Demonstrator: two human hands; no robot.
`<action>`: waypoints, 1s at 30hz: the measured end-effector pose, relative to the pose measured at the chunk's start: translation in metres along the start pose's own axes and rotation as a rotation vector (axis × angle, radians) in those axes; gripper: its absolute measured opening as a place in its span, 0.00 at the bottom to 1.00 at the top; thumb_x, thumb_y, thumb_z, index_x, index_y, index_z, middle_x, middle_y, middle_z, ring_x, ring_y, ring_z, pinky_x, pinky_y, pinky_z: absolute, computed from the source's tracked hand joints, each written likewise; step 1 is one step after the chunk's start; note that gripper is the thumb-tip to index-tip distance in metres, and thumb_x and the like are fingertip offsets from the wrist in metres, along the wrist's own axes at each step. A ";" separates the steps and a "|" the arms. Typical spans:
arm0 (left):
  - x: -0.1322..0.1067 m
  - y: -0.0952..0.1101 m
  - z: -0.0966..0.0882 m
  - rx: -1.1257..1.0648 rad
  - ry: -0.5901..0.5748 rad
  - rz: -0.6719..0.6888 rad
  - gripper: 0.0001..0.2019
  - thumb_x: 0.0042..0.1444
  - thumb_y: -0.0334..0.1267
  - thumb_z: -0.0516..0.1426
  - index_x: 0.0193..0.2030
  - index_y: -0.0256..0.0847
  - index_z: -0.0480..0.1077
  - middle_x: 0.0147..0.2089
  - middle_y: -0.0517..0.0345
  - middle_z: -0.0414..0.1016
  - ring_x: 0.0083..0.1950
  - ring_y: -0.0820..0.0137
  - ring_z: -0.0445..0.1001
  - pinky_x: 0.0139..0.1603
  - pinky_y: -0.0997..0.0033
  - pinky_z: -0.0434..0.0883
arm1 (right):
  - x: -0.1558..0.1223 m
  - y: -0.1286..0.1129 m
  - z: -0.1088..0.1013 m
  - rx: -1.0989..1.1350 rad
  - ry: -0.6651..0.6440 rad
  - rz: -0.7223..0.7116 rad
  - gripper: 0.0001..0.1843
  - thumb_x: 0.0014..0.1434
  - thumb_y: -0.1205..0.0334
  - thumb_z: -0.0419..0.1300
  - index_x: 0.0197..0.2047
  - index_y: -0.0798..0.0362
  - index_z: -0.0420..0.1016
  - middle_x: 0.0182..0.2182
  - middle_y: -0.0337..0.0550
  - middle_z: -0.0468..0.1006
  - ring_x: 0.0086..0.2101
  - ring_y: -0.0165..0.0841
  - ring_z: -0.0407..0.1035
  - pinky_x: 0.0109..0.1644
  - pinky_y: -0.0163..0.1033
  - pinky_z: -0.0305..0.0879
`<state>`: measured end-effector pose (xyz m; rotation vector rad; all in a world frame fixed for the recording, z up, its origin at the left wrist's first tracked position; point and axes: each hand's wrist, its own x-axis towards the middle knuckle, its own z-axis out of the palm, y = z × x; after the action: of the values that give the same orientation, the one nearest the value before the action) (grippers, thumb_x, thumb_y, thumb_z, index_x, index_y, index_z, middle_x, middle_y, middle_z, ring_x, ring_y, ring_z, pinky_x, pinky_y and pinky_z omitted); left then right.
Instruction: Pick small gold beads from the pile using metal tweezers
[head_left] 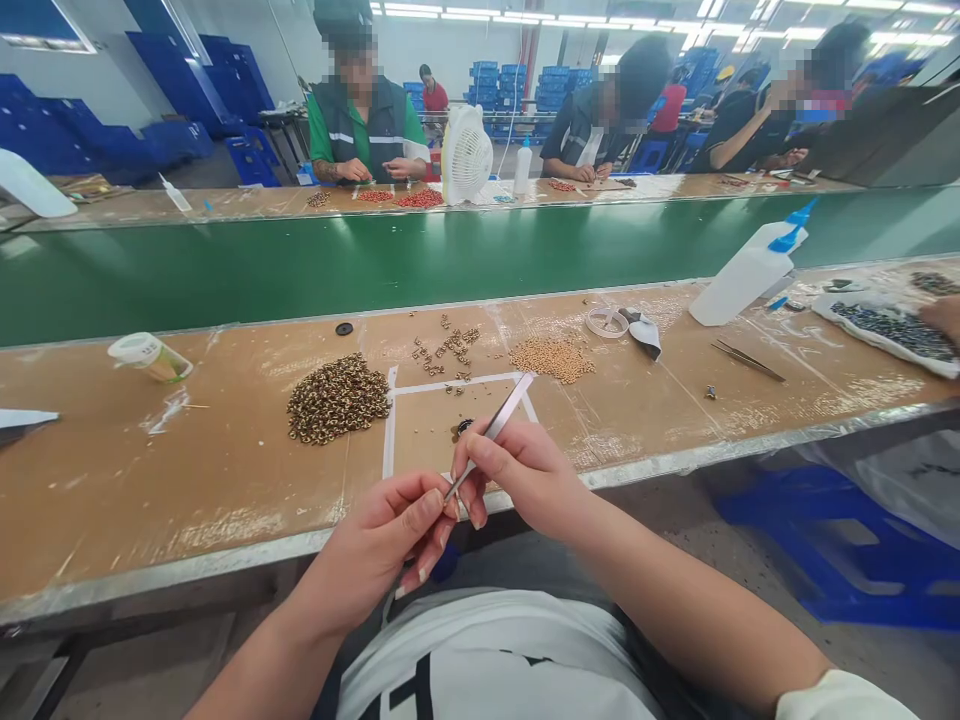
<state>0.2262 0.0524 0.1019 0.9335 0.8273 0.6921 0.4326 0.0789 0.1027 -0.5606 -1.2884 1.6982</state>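
My right hand (517, 465) is closed around a pair of metal tweezers (507, 408), held slantwise with the tip pointing down toward my left fingers. My left hand (397, 525) pinches at that tip; whatever small piece it holds is hidden by the fingers. Both hands hover at the table's front edge. Left of them lies a heap of small dark brass-coloured parts (337, 398). Beyond the hands are a pile of tiny tan beads (553, 358) and a scatter of loose brass-coloured pieces (444, 345). A small black round item (464, 427) sits just past my right fingers.
A white squeeze bottle (742, 275) with a blue nozzle, another pair of tweezers (748, 360) and a bag of dark parts (892, 330) are to the right. A cup (150, 357) lies tilted at left. Across the green belt (360, 262), several people work near a fan (466, 155).
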 end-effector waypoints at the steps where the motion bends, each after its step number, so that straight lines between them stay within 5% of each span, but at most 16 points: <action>1: 0.001 0.001 -0.001 0.015 0.001 0.001 0.23 0.63 0.59 0.69 0.38 0.37 0.77 0.29 0.61 0.69 0.22 0.80 0.62 0.18 0.84 0.59 | 0.000 -0.001 -0.001 -0.019 -0.007 -0.001 0.24 0.73 0.41 0.63 0.39 0.55 0.76 0.25 0.37 0.78 0.22 0.26 0.72 0.29 0.31 0.71; 15: 0.016 0.011 -0.006 0.179 -0.041 -0.011 0.25 0.62 0.62 0.68 0.36 0.37 0.75 0.27 0.63 0.66 0.23 0.79 0.58 0.20 0.81 0.56 | 0.008 -0.005 -0.015 -0.228 -0.010 -0.011 0.28 0.74 0.39 0.62 0.33 0.55 0.77 0.25 0.40 0.80 0.23 0.27 0.73 0.30 0.34 0.73; 24: 0.083 0.038 -0.021 0.264 -0.053 0.103 0.23 0.64 0.59 0.68 0.37 0.37 0.77 0.28 0.62 0.69 0.24 0.79 0.61 0.22 0.80 0.58 | 0.051 0.015 -0.059 -0.163 0.194 -0.230 0.26 0.70 0.37 0.66 0.35 0.54 0.76 0.22 0.38 0.79 0.20 0.28 0.72 0.25 0.33 0.71; 30: 0.134 0.040 -0.038 0.208 -0.012 0.139 0.27 0.54 0.61 0.73 0.35 0.36 0.75 0.29 0.61 0.69 0.24 0.79 0.62 0.20 0.80 0.57 | 0.059 0.034 -0.087 -0.210 0.376 -0.295 0.29 0.67 0.34 0.68 0.34 0.54 0.76 0.22 0.36 0.76 0.20 0.27 0.71 0.25 0.33 0.69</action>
<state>0.2564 0.1933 0.0836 1.1899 0.8398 0.7290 0.4587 0.1725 0.0501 -0.7332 -1.2107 1.1588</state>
